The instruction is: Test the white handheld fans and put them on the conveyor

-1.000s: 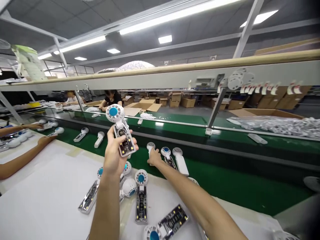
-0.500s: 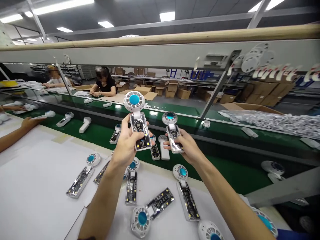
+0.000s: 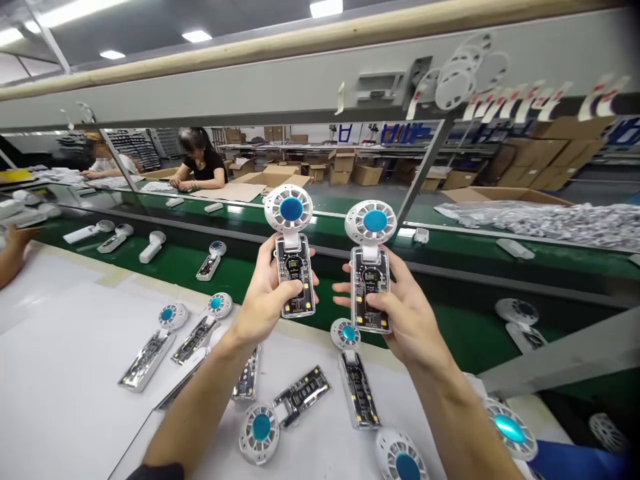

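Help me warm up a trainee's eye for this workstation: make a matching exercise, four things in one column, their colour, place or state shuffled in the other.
Things:
1. Left hand and right hand
2. Conveyor belt
3. White strips
4. Cardboard boxes

Descriptions:
A. Attached along the gray beam, toward the picture's right
B. Brown, in the background
C. Each holding a clear-cased device with its round head up
D. Green, just past the white tabletop

Pairs: 1-C, 2-D, 3-A, 4-B
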Demonstrator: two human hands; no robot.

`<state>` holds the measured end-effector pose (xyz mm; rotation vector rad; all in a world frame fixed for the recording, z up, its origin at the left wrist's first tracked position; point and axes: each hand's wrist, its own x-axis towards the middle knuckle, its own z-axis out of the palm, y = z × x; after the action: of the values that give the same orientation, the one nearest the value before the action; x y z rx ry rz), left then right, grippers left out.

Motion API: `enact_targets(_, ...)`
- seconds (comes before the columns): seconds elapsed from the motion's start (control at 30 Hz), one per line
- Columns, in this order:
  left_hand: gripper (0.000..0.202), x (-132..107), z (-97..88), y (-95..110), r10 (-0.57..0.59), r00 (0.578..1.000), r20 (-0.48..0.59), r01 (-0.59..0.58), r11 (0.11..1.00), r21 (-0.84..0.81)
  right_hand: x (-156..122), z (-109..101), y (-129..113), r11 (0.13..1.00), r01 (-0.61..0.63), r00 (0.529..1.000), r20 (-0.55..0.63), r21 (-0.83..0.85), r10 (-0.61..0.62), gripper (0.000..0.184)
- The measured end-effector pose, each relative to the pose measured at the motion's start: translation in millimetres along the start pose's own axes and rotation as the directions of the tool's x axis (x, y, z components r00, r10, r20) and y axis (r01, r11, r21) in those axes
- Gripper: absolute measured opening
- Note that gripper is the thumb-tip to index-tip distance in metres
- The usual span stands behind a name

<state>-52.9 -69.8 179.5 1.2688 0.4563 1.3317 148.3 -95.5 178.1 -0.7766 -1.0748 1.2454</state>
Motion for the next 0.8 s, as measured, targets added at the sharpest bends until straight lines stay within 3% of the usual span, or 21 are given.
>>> enact_targets(0.17, 0.067, 0.0, 1.5, -1.9, -0.047, 0.999, -0.006, 0.047, 0.997, 0.058, 1.4, -2.0, 4.1, 0.999, 0.012, 1.0, 0.025, -0.032, -0.011, 0.071)
enact_targets(0.4, 0.065, 1.5, 7.1, -6.9, -0.067, 0.998, -0.006, 0.067, 0.998, 0.009, -3.1, 0.5, 5.2, 1.0, 0.014, 0.999, 0.049, -0.011, -0.013, 0.071)
enact_targets(0.67, 0.071, 1.8, 6.7, -4.5, -0.075, 0.997, -0.009, 0.074, 0.996, -0.04, -4.4, 1.4, 1.4, 0.998, -0.059, 0.998, 0.019, -0.029, 0.059, 0.089)
enact_targets(0.8, 0.066, 3.3, 9.2, -4.9, -0.085, 0.996, -0.014, 0.084, 0.995, -0.051, -2.3, 2.2, 1.9, 0.998, -0.06, 0.998, 0.006, -0.025, 0.06, 0.079)
